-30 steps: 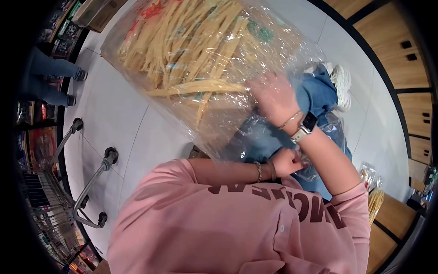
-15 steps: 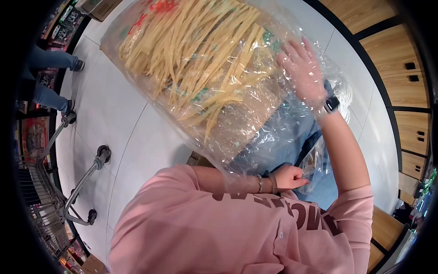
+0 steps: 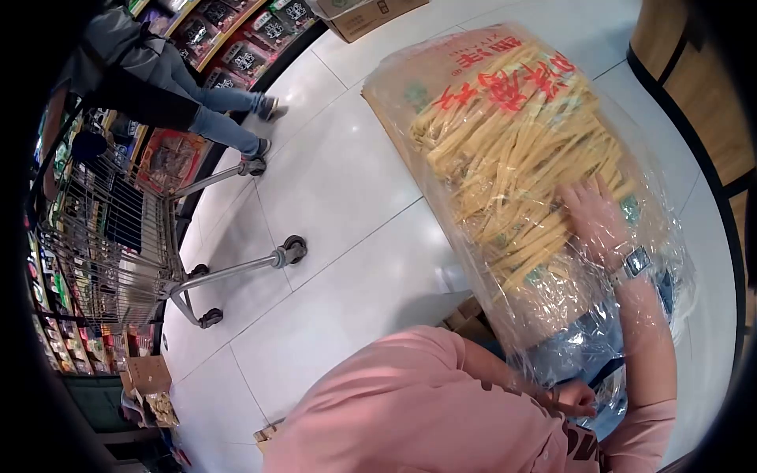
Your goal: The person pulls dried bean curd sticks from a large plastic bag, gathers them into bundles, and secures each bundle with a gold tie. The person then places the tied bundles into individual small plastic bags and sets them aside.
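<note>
A large clear plastic bag (image 3: 552, 355) with red printing holds many long, flat yellow strips (image 3: 520, 181) and a brown cardboard sheet (image 3: 388, 106). My right hand (image 3: 595, 217), with a watch at its wrist, lies under the clear plastic, fingers spread on the right edge of the strips. My left hand (image 3: 574, 396) is closed near my body at the bag's near end, on the plastic. The bag's near part lies over my blue-clad legs.
At left, a person in jeans (image 3: 225, 118) stands by a metal shopping cart (image 3: 118, 252), with stocked shelves behind. Boxes stand at the top (image 3: 371, 17) and lower left (image 3: 148, 374). Wooden cabinets (image 3: 710, 102) line the right side.
The view has swung left, showing more of the cart and shelves. My right hand has moved onto the strips, its fingers now lying over their edge. My left hand remains closed near my body.
</note>
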Demonstrator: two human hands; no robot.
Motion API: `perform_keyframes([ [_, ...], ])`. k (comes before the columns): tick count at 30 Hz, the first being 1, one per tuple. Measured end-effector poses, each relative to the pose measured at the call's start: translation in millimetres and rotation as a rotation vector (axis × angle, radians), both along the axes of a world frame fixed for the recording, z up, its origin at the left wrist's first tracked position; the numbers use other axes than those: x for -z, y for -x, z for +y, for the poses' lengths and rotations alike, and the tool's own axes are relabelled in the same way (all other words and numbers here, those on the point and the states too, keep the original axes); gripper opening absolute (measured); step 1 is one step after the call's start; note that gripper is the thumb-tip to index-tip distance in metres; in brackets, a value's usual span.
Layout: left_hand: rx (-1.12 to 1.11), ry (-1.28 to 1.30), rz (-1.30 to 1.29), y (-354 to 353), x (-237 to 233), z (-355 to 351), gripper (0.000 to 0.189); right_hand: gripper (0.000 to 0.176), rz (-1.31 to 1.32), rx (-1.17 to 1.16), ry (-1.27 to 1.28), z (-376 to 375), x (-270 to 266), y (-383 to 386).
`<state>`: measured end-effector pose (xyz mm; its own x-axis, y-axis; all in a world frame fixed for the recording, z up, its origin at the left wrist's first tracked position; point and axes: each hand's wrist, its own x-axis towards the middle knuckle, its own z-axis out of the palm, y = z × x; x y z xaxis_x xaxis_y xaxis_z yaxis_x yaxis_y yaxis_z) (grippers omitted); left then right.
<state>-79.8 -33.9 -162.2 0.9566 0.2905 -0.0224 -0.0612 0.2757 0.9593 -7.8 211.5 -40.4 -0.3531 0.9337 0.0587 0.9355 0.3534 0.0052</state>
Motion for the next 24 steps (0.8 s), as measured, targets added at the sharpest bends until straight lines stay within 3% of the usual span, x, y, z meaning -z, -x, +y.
perform_keyframes([
  [5, -0.039, -0.017, -0.009, 3, -6, 1, 0.044, 0.028, 0.193, -0.053, 0.08, -10, -15, -3],
  [11, 0.092, -0.092, 0.16, 13, -31, 20, 0.043, 0.049, 0.131, -0.207, 0.065, -35, -16, -15],
  [16, 0.041, -0.099, 0.065, 12, -21, 15, 0.044, 0.055, 0.273, -0.189, 0.06, -55, -12, -23],
  [19, 0.026, -0.108, 0.041, 11, -24, 15, 0.044, 0.055, 0.319, -0.043, -0.221, -55, -14, -42],
  [21, 0.032, -0.101, 0.056, 12, -25, 16, 0.044, 0.053, 0.349, 0.313, -0.282, -51, -10, -58],
  [24, 0.034, -0.089, 0.063, 12, -27, 17, 0.043, 0.048, 0.343, 0.644, -0.11, -46, -19, -75],
])
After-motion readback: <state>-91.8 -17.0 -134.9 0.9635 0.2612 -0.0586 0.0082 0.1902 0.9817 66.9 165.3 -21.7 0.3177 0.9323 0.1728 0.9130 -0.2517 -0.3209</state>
